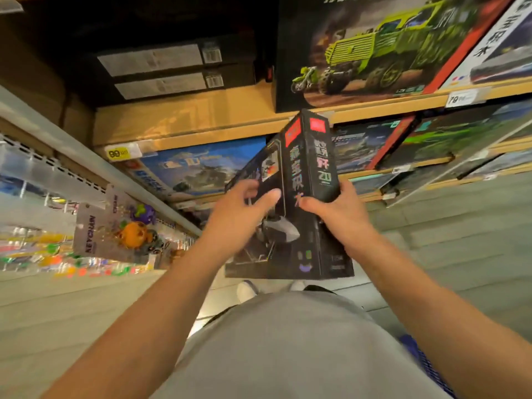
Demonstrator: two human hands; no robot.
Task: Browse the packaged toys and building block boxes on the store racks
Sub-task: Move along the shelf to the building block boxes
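Note:
A black building block box [299,174] with red corner labels and a grey jet picture is held up in front of the wooden racks. My left hand [241,208] grips its left face, thumb across the front. My right hand [336,211] grips its right edge, fingers wrapped behind. The box stands tilted, top toward the shelves. On the top shelf stands a large box picturing a green truck [359,50]. A blue box [198,168] sits on the shelf below.
Wooden shelf edges [218,139] carry price tags, one yellow tag [119,153] reading 99. Black boxes with white labels [161,70] lie stacked at upper left. Keychain toys [126,228] hang on a pegboard at left. A blue basket [423,361] shows at lower right. Grey floor lies below.

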